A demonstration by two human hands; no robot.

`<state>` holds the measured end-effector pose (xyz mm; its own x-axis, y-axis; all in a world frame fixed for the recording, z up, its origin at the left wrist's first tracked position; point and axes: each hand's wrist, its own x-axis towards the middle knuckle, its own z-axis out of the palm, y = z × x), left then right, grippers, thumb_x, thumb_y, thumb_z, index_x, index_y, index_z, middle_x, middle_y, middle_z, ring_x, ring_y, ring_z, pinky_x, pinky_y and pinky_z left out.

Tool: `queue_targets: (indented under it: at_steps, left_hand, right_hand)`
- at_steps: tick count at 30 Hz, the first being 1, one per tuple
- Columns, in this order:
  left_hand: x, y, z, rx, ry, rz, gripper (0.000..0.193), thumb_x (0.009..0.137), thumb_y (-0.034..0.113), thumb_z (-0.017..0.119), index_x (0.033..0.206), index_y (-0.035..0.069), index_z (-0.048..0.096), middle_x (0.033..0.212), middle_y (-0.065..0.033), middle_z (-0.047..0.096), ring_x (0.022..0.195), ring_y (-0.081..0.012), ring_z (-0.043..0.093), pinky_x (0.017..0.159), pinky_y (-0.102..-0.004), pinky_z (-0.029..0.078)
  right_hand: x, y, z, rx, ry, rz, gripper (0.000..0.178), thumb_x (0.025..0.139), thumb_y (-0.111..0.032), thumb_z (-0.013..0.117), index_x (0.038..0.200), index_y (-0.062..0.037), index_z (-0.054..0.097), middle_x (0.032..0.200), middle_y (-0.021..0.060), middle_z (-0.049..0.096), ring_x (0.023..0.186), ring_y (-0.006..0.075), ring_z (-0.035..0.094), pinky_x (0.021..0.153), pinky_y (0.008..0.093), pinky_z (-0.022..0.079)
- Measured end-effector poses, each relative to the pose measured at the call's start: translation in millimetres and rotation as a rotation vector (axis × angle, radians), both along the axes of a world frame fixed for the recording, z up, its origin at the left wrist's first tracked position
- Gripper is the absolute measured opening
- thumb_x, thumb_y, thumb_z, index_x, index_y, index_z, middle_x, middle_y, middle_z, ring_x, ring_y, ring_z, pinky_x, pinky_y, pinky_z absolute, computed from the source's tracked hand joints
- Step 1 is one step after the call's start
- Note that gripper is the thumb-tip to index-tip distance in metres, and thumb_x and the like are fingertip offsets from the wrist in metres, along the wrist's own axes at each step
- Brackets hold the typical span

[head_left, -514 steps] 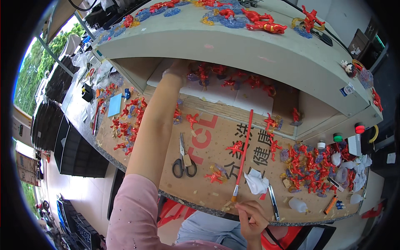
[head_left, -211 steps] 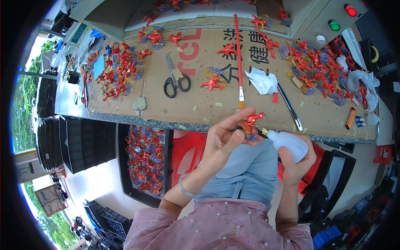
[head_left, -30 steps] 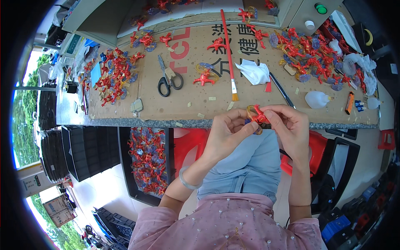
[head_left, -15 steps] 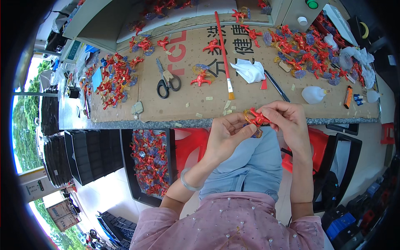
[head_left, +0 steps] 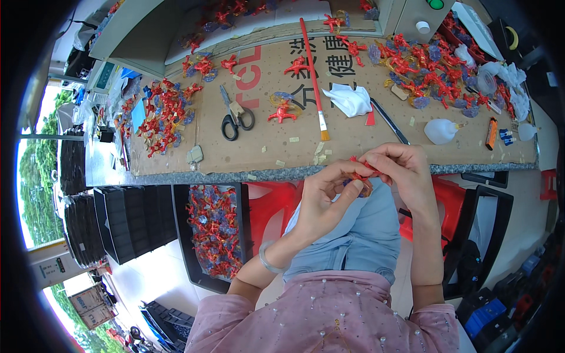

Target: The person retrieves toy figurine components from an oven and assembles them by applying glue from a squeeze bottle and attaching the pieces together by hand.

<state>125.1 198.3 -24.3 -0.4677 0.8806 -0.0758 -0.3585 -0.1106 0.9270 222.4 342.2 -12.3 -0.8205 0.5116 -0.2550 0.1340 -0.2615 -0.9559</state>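
Over my lap, just off the table's front edge, my two hands hold one small red figurine (head_left: 368, 190) with clear amber and purplish parts. My left hand (head_left: 325, 197) pinches its body between thumb and fingers, covering much of it. Fingertips of my right hand (head_left: 406, 173) are closed on a red end of the same figurine. A similar red figurine (head_left: 282, 113) stands on the cardboard table cover ahead. Beyond my hands lie a red-handled paintbrush (head_left: 313, 82), a crumpled white cloth (head_left: 347, 100) and a slim dark tool (head_left: 388, 120).
Black-handled scissors (head_left: 231, 125) lie left of centre. Red figurines pile up at left (head_left: 168, 115) and right (head_left: 429, 73). A white squeeze bottle (head_left: 441, 131) and an orange box (head_left: 491, 134) sit at right. Beside my left forearm, a black tray (head_left: 182, 235) holds many figurines.
The figurine has turned between my hands and shows less of its red body. My left fingers have come up over it, and both hands are closer together.
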Motion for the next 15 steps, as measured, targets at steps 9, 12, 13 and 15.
queue_targets:
  at_steps: [9, 12, 13, 15]
  left_hand:
    - [-3, 2, 0, -0.005, 0.098, 0.124, 0.026, 0.088, -0.005, 0.052, 0.114, -0.006, 0.054, 0.098, -0.0133, 0.064, 0.087, -0.0199, 0.064, 0.074, -0.0300, 0.052]
    - [-3, 1, 0, -0.007, 0.092, 0.135, 0.026, 0.088, -0.006, 0.053, 0.114, -0.007, 0.054, 0.098, -0.0138, 0.063, 0.087, -0.0200, 0.064, 0.074, -0.0300, 0.052]
    - [-3, 1, 0, -0.020, 0.090, 0.146, 0.027, 0.087, -0.006, 0.053, 0.114, -0.007, 0.054, 0.098, -0.0140, 0.063, 0.087, -0.0200, 0.064, 0.074, -0.0300, 0.052]
    - [-3, 1, 0, -0.027, 0.097, 0.146, 0.027, 0.087, -0.007, 0.053, 0.114, -0.007, 0.054, 0.098, -0.0140, 0.063, 0.088, -0.0193, 0.064, 0.074, -0.0300, 0.052]
  right_hand:
    - [28, -3, -7, 0.630, 0.103, -0.839, 0.029, 0.088, -0.006, 0.062, 0.115, 0.0012, 0.059, 0.102, 0.0089, 0.063, 0.084, 0.0098, 0.056, 0.071, 0.0217, 0.043]
    - [39, 18, -19, 0.957, 0.004, -1.055, 0.047, 0.084, -0.006, 0.067, 0.126, 0.0010, 0.048, 0.121, 0.0127, 0.056, 0.108, 0.0155, 0.052, 0.088, 0.0266, 0.041]
    - [38, 24, -23, 0.939, -0.041, -0.969, 0.052, 0.082, -0.006, 0.068, 0.129, 0.0005, 0.045, 0.125, 0.0127, 0.053, 0.114, 0.0162, 0.048, 0.092, 0.0279, 0.037]
    - [36, 37, -35, 0.890, -0.069, -0.850, 0.052, 0.082, -0.006, 0.069, 0.128, 0.0000, 0.046, 0.125, 0.0108, 0.053, 0.115, 0.0157, 0.049, 0.095, 0.0293, 0.037]
